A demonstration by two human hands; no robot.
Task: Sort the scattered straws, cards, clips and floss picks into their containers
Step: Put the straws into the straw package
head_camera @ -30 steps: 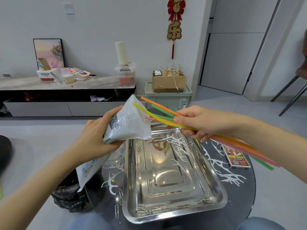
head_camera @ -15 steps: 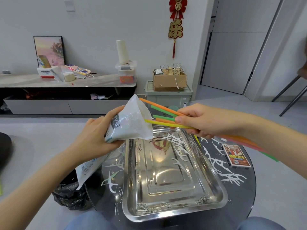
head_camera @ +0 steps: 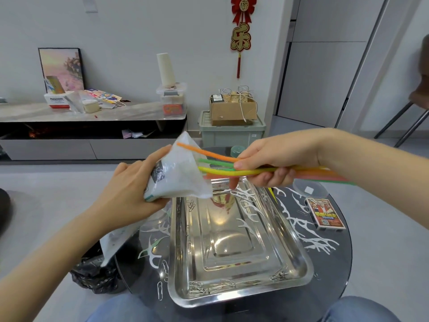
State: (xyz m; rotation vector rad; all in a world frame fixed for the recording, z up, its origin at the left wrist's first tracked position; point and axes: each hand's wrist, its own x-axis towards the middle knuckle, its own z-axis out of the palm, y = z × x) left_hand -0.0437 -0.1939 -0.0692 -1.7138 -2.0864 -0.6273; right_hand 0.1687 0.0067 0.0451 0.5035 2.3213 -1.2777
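Straws (head_camera: 220, 171), thin and bendy in orange, green, yellow and pink, sit bunched in the closed right grip (head_camera: 278, 156). Their tips meet the mouth of a translucent plastic bag (head_camera: 178, 180), which the left grip (head_camera: 130, 189) clutches above the steel tray (head_camera: 232, 298) on the worktop (head_camera: 325, 263).

A red and gold ornament (head_camera: 241, 31) hangs on the white wall. Below it, a cardboard box (head_camera: 232, 110) sits on a grey-green storage bin (head_camera: 232, 133). To the left runs a low cabinet (head_camera: 34, 111) with a framed picture (head_camera: 61, 68) leaning against the wall, a white carton (head_camera: 56, 101) near it, and a stack of paper cups (head_camera: 166, 69) standing on a clear plastic box (head_camera: 171, 98). A black bin bag (head_camera: 95, 273) lies on the floor beside the round dark table (head_camera: 334, 259). Chair legs (head_camera: 404, 119) show at far right.
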